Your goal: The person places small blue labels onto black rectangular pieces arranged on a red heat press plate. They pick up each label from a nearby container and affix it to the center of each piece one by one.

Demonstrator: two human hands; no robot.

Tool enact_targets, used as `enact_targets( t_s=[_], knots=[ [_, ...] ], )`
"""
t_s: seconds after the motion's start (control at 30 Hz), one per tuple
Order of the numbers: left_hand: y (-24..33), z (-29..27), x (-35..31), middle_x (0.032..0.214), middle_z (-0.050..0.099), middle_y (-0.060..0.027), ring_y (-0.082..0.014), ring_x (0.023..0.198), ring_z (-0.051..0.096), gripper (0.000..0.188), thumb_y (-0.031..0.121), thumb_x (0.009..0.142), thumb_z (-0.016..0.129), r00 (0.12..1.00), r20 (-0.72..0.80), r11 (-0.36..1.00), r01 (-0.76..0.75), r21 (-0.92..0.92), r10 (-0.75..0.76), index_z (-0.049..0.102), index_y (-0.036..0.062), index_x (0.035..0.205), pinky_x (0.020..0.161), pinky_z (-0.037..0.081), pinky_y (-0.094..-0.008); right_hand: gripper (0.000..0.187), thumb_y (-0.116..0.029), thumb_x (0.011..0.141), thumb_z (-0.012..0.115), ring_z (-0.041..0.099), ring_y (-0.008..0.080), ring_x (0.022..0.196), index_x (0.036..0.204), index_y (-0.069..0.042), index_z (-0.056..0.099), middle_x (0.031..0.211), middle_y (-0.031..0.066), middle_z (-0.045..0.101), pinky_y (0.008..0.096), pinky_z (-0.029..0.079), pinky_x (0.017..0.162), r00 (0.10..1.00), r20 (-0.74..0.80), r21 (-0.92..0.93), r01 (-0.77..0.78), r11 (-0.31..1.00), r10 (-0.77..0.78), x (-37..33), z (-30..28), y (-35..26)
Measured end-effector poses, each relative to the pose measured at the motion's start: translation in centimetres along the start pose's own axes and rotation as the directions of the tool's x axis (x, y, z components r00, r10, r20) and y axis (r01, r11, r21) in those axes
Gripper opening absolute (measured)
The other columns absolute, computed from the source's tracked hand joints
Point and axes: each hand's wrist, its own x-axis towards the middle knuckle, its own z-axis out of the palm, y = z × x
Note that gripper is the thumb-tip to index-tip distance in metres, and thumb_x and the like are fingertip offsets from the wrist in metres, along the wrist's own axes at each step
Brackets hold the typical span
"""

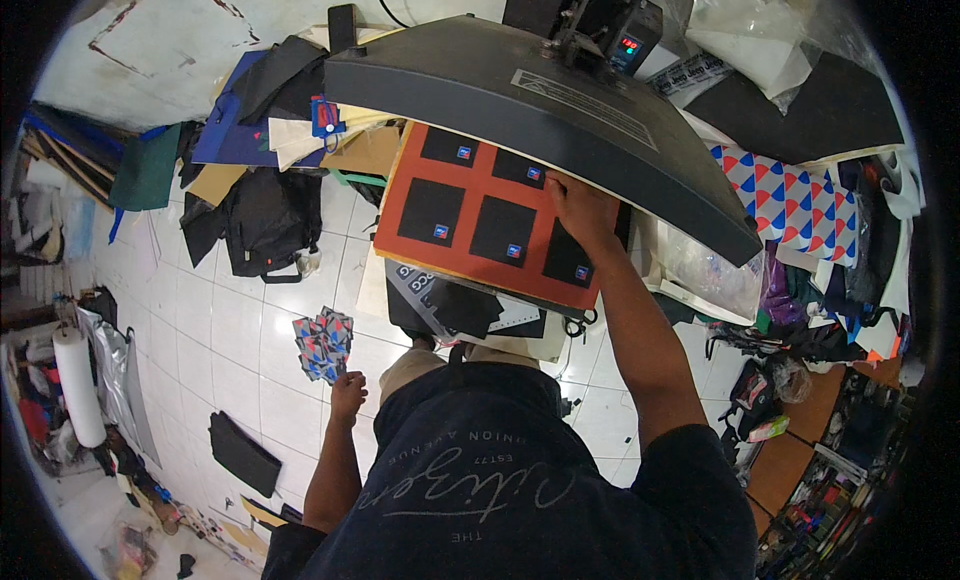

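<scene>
My left hand (347,394) is closed at the lower end of a fanned bunch of patterned pieces (323,345) in red, blue and grey. My right hand (582,212) reaches over an orange pad (484,168) under the raised plate of a heat press (540,90). Its fingertips are together at the edge of a far black square (512,166); whether they grip anything is hidden. Several black squares lie in rows on the pad, such as the near left black square (425,205). Each visible one bears a small blue and red emblem in a corner.
A control box (636,48) with a lit display stands behind the press. Patterned sheeting (790,202) and clear plastic lie to the right. A black bag (270,220) and a flat black piece (245,454) rest on the tiled floor at left. Scissors (578,325) lie below the pad.
</scene>
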Motion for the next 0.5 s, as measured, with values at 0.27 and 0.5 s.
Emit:
enact_targets(
  t_s=[0.27,0.5],
  knots=[
    [0.0,0.1,-1.0,0.08,0.059,-0.0026,-0.0133,0.063,0.057,0.024,0.024,0.087,0.057,1.0,0.018,0.996,0.017,0.093,-0.019,0.057,0.0051,0.101,0.053,0.045,-0.0262,0.024,-0.031,0.089,0.057,0.063,0.0256,0.095,0.104,-0.016,0.069,0.103,0.0064,0.067,0.0398,0.047,0.088,0.998,0.059,0.003,0.02,1.0,-0.02,0.4,1.3,-0.2],
    [-1.3,0.1,-1.4,0.08,0.059,-0.0049,-0.0126,0.062,0.057,0.025,0.016,0.084,0.06,0.998,-0.024,0.998,0.06,0.014,-0.059,0.059,0.0005,0.103,0.051,0.044,-0.0251,0.023,-0.031,0.089,0.057,0.063,0.0247,0.095,0.101,-0.016,0.069,0.101,0.0056,0.067,0.0429,0.046,0.089,0.998,0.068,-0.01,-0.014,1.0,0.014,0.4,1.8,-0.2]
  ],
)
